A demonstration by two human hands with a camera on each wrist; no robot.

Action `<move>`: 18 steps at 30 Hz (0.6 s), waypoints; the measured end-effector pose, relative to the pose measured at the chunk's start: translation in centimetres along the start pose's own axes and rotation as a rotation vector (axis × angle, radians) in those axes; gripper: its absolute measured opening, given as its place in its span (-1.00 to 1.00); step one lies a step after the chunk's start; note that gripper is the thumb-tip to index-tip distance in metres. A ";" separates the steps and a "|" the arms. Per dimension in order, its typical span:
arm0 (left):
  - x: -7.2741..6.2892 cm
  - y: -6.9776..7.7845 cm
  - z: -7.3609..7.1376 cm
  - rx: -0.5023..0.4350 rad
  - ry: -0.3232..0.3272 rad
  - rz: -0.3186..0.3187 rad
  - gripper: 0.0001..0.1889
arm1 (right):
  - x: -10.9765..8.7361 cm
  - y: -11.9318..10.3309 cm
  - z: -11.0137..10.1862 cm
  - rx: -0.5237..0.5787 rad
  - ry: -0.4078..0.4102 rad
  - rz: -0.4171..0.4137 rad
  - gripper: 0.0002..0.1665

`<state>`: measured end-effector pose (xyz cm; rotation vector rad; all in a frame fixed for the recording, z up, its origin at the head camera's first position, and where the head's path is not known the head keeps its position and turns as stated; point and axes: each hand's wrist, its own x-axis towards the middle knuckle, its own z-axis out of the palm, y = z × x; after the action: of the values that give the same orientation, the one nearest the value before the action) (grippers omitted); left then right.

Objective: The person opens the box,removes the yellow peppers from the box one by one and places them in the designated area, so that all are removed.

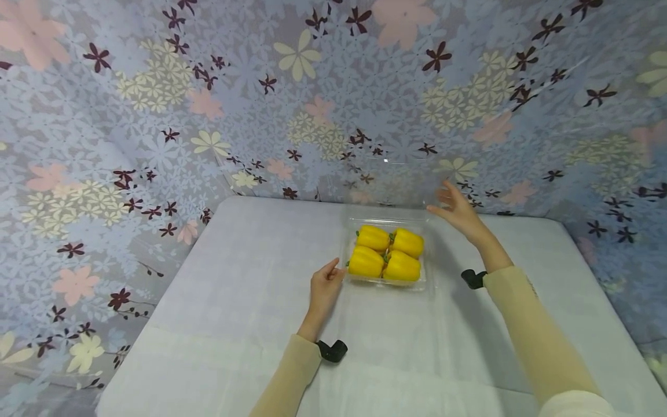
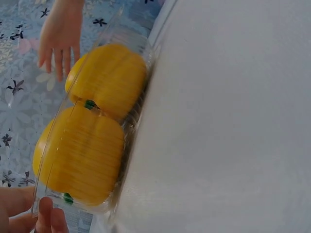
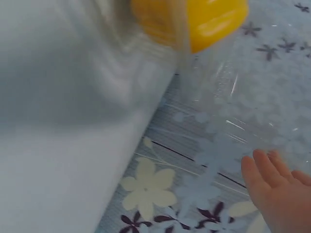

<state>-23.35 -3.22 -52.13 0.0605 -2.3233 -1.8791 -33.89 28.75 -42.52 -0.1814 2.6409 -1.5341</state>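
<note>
A clear plastic clamshell box (image 1: 426, 278) lies on the table with its see-through lid (image 1: 385, 161) raised at the back. Several yellow bell peppers (image 1: 403, 266) with green stems fill its base in two rows. My left hand (image 1: 325, 289) is at the box's front left corner; in the left wrist view its fingers (image 2: 44, 209) pinch the box edge. Beyond the box's back right corner, my right hand (image 1: 461, 214) is held up beside the lid, fingers spread and holding nothing. The right wrist view shows that hand (image 3: 284, 194) close to the transparent lid.
A pale cloth covers the table (image 1: 250, 278). Behind it hangs a flowered curtain (image 1: 250, 104), near the table's back edge. A black wrist mount (image 1: 333, 351) sits on the left wrist, another mount (image 1: 473, 278) on the right.
</note>
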 end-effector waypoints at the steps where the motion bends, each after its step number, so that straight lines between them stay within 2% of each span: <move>1: 0.0 0.0 0.0 -0.001 -0.007 0.003 -0.58 | 0.2 0.2 0.0 0.005 -0.006 0.014 0.17; 8: 0.1 -0.2 0.0 0.032 -0.021 0.010 -0.58 | 1.3 2.4 0.7 0.030 -0.075 0.080 0.19; 14: 0.1 -0.5 -0.3 0.030 -0.032 -0.005 -0.58 | 1.7 3.5 1.9 -0.023 -0.145 0.106 0.11; 18: 0.2 -0.6 -0.3 0.019 -0.032 -0.007 -0.57 | 1.9 4.1 2.6 -0.051 -0.160 0.127 0.08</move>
<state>-23.52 -3.68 -52.58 0.0409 -2.3653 -1.8754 -35.72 28.28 -47.34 -0.1308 2.5156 -1.3552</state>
